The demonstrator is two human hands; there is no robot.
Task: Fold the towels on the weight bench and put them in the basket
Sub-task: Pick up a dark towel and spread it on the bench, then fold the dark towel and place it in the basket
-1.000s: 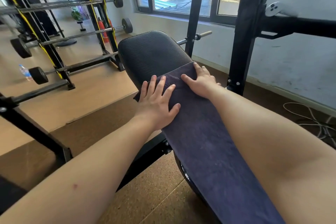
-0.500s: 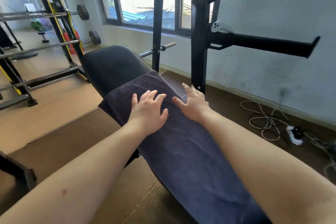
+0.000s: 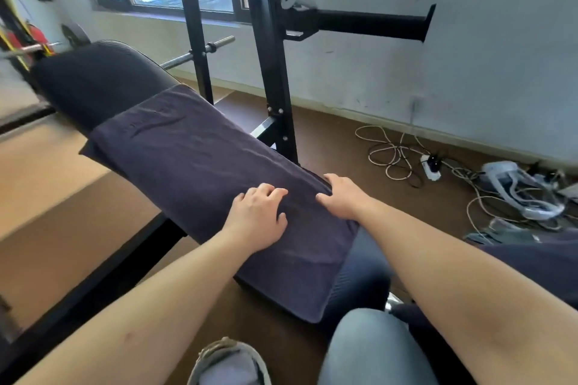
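A dark purple towel (image 3: 194, 153) lies flat along the black weight bench (image 3: 93, 81), covering most of its pad. My left hand (image 3: 258, 217) rests on the towel's near half, fingers slightly bent and pressing the cloth. At the towel's right edge my right hand (image 3: 342, 197) lies on the cloth, its fingers bent over the side of the bench. Neither hand plainly grips the towel. No basket is in view.
A black rack upright (image 3: 272, 72) stands just right of the bench with a horizontal arm (image 3: 369, 23). White cables and a power strip (image 3: 431, 166) lie on the brown floor by the wall. My knee (image 3: 366, 350) and shoe (image 3: 231, 362) show below.
Both hands slid along the towel from its far end near the bench head toward me, to its near half. The view swung right and down.
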